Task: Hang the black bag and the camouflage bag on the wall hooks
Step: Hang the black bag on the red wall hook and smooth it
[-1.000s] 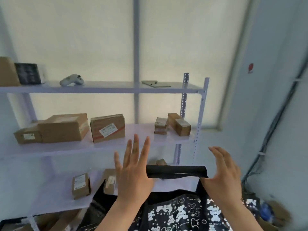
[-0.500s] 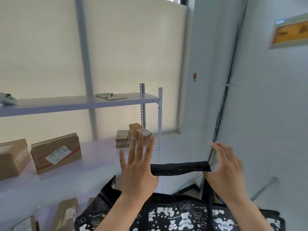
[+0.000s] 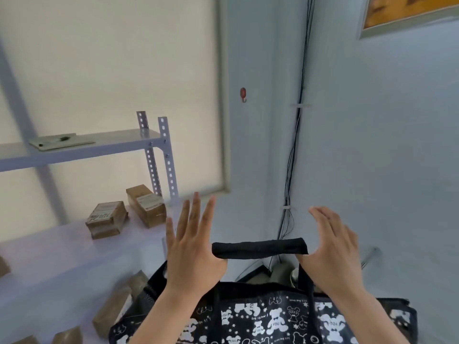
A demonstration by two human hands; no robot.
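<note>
The black bag [image 3: 273, 316], printed with white bears, hangs low in the middle of the view. Its black handle [image 3: 259, 248] is stretched level between my two hands. My left hand [image 3: 196, 247] carries the handle's left end at the thumb, fingers spread and pointing up. My right hand [image 3: 332, 249] carries the right end the same way. A small red wall hook [image 3: 243, 94] sits on the pale wall strip well above the handle and holds nothing. No camouflage bag is in view.
A metal shelf rack [image 3: 164, 155] stands at the left with cardboard boxes [image 3: 146, 204] on its lower board. Black cables [image 3: 295, 145] run down the wall corner right of the hook. A framed picture [image 3: 409, 13] hangs at the top right.
The view has swung to the right and up, away from the shelves toward the wall corner. The red hook now shows larger and nearer the middle. Both hands still hold the handle stretched.
</note>
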